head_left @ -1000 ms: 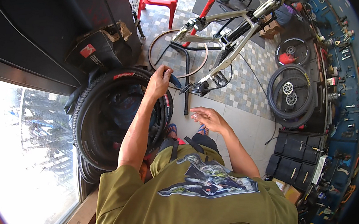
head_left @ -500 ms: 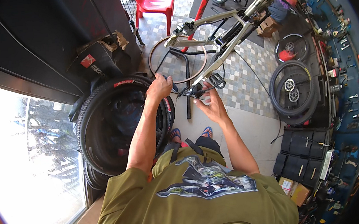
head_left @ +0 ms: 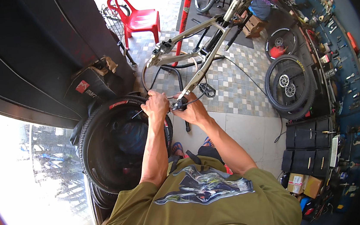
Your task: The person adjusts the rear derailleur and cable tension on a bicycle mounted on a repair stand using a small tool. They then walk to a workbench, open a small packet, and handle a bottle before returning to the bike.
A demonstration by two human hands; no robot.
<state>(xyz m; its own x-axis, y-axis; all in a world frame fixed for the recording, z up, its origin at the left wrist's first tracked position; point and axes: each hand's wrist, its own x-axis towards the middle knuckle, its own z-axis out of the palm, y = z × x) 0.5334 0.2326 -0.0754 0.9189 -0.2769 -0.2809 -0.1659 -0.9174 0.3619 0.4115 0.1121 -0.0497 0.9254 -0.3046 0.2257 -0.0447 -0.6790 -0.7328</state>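
A beige bicycle frame [head_left: 204, 72] is held up in front of me, a black part [head_left: 181, 104] at its near lower end. Around that part curl the fingers of my right hand [head_left: 194, 111], some of them hidden behind it. Just to its left, my left hand [head_left: 156, 104] is closed on a thin metal rod [head_left: 137, 114] that pokes out on its left side; the rest of the rod lies inside the fist. A black pedal [head_left: 207, 90] sits to the right of my right hand.
Stacked black tyres [head_left: 90, 164] stand at my left, below my left forearm. Farther off are a red stand post [head_left: 186, 12] and a red plastic chair [head_left: 143, 20]. Wheels [head_left: 289, 85] lean on the right, near a tool wall [head_left: 345, 70]. A person [head_left: 261, 7] is at the back.
Both hands have come closer together. My right hand has moved left and closed around the black part, and my left hand has lowered, the rod now showing. The view has shifted.
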